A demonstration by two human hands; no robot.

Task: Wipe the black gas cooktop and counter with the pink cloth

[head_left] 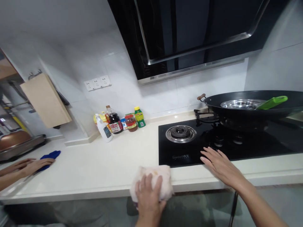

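Observation:
My left hand (pixel 148 195) grips a folded pale pink cloth (pixel 163 176) at the front edge of the white counter. The cloth lies partly on the countertop and hangs a little over the edge, with a small yellowish stain on top. My right hand (pixel 218 164) rests flat with fingers outstretched at the front of the black gas stove (pixel 175 154), palm down and holding nothing. Just beyond its fingertips are the stove's knobs (pixel 219 141). A bare left burner (pixel 181 132) lies farther back.
A large black wok (pixel 213 101) holding a metal strainer (pixel 241 103) and a green-handled utensil (pixel 272 102) sits on the right burner. Sauce bottles (pixel 115 121) and a white spray bottle (pixel 104 129) stand by the wall. At left, another person's hands (pixel 33 167) press a blue cloth (pixel 50 156).

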